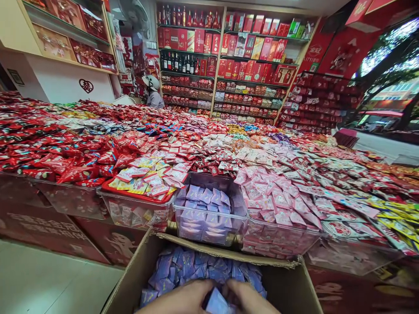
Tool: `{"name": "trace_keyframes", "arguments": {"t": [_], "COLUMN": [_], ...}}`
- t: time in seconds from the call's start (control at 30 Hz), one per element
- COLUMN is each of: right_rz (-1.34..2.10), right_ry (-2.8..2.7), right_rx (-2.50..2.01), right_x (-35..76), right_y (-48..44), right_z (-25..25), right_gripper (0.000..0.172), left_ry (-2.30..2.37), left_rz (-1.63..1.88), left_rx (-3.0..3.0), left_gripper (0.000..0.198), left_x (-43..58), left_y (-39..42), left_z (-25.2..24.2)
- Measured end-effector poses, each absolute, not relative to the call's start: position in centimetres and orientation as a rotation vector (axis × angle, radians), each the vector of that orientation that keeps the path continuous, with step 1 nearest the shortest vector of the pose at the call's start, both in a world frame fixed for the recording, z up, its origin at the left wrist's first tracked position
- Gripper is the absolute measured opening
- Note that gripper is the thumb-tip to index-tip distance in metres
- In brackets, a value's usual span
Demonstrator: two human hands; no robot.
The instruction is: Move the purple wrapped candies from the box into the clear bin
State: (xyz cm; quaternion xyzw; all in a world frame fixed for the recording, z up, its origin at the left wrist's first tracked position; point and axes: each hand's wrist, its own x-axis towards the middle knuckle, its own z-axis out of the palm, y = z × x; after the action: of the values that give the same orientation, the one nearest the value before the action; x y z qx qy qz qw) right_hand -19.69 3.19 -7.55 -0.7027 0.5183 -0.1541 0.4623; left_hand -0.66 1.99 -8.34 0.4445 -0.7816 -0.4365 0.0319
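Observation:
My left hand (pixel 176 298) and my right hand (pixel 248 300) meet at the bottom of the view, inside an open cardboard box (pixel 288 283). Between them they grip a bunch of lilac sachets (pixel 216 302), partly hidden by my fingers. More loose lilac sachets (pixel 196 268) lie heaped in the box just beyond my hands. Past the box's far flap stands a clear plastic bin (pixel 209 222) holding neatly stacked lilac sachets.
Clear bins of pink, red and yellow sachets (pixel 278 205) line the counter's front edge, with a wide heap of packets behind. A person in a helmet (pixel 153 89) stands at the back, before shelves of red boxes and bottles (pixel 222 56). Tiled floor (pixel 49 279) lies left.

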Motion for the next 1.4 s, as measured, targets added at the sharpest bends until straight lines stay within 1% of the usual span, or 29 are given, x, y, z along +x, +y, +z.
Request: {"name": "trace_keyframes", "arguments": {"t": [0.07,0.1,0.17,0.27,0.37,0.47,0.6,0.7,0.8,0.9,0.93,1.0,1.07,1.17,1.27,1.4], "right_rz": [-0.479,-0.562,-0.736,-0.899,-1.031,-1.182,-1.295,-1.277,-1.254,-1.226,-1.181,-1.077,-1.045,-1.129,-1.185,-1.229], "right_ry": [1.191,1.138,1.043,1.003,1.078,1.198,1.268,1.255,1.238,1.219,1.217,1.219,1.237,1.259,1.225,1.228], "right_rx": [-1.651,-1.584,-1.412,-1.17,-1.042,-1.043,-1.069,-1.073,-1.083,-1.076,-1.09,-1.144,-1.19,-1.119,-0.968,-0.968], "right_x": [-19.7,-19.7,-19.9,-20.7,-21.8,-22.6,-22.3,-21.3,-20.6,-20.2,-20.1,-19.9,-19.5,-19.0,-18.8,-18.6], "right_y": [2.4,2.2,2.4,3.2,3.8,3.9,3.9,4.0,4.1,4.2,4.3,4.5,4.8,5.2,5.2,5.0], "right_z": [-7.5,-7.4,-6.6,-5.0,-3.9,-3.5,-3.1,-2.7,-2.7,-3.2,-3.3,-3.6,-3.7,-3.6,-3.4,-3.5], "right_gripper": [0.032,0.034,0.032,0.027,0.028,0.028,0.025,0.023,0.022,0.032,0.031,0.025,0.023,0.024,0.025,0.022], "left_ry": [-2.04,-1.832,-1.476,-1.229,-0.95,-0.777,-0.891,-1.068,-1.252,-1.351,-1.39,-1.493,-1.643,-1.86,-1.923,-1.96], "left_rz": [-1.667,-1.816,-2.008,-2.114,-2.205,-2.207,-2.244,-2.212,-2.025,-1.891,-1.872,-1.832,-1.746,-1.459,-1.208,-1.244], "left_rx": [1.184,1.09,0.977,0.921,0.846,0.844,0.923,1.009,1.144,1.174,1.166,1.162,1.191,1.222,1.219,1.163], "left_gripper": [0.051,0.051,0.051,0.049,0.035,0.022,0.014,0.025,0.031,0.032,0.032,0.031,0.029,0.028,0.03,0.032], "left_x": [-1.4,-1.7,-2.3,-2.5,-2.1,-1.6,-1.8,-2.3,-2.7,-2.9,-2.9,-2.9,-2.9,-2.9,-2.9,-2.7], "left_y": [2.1,2.2,2.3,2.3,1.8,1.3,1.4,1.7,2.0,2.1,2.1,2.2,2.4,2.5,2.7,2.9], "left_z": [-7.8,-7.5,-6.7,-5.1,-3.4,-2.3,-2.5,-3.1,-3.8,-4.1,-4.2,-4.1,-3.7,-2.8,-2.3,-2.3]}}
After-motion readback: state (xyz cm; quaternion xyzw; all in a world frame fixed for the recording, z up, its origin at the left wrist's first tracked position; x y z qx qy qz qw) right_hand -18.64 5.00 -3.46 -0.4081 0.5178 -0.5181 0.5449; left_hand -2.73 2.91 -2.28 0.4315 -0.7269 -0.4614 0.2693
